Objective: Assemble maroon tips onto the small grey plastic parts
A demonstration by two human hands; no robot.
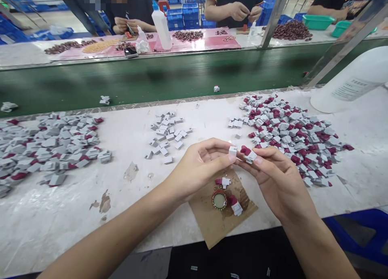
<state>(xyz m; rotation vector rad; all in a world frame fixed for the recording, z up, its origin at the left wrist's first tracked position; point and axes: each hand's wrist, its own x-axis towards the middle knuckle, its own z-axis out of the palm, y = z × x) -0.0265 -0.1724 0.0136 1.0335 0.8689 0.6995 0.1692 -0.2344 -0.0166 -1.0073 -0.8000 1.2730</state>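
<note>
Over the far edge of a brown cardboard square [209,226], the left hand [197,165] pinches a small white block [233,150], partly thumb-covered; the right hand [280,180] pinches a maroon-and-white piece [248,155], one end hidden. Left of the cardboard, stained tabletop [72,208] stretches out. Beyond it rightward, a white bottle [324,95] is cut off.

We pinch white block [233,150] in left hand [198,163], maroon-and-grey piece [248,154] in right hand [277,174]; from piece, heap [291,135] at 2 o'clock, round cap [219,200] at 7 o'clock.
</note>
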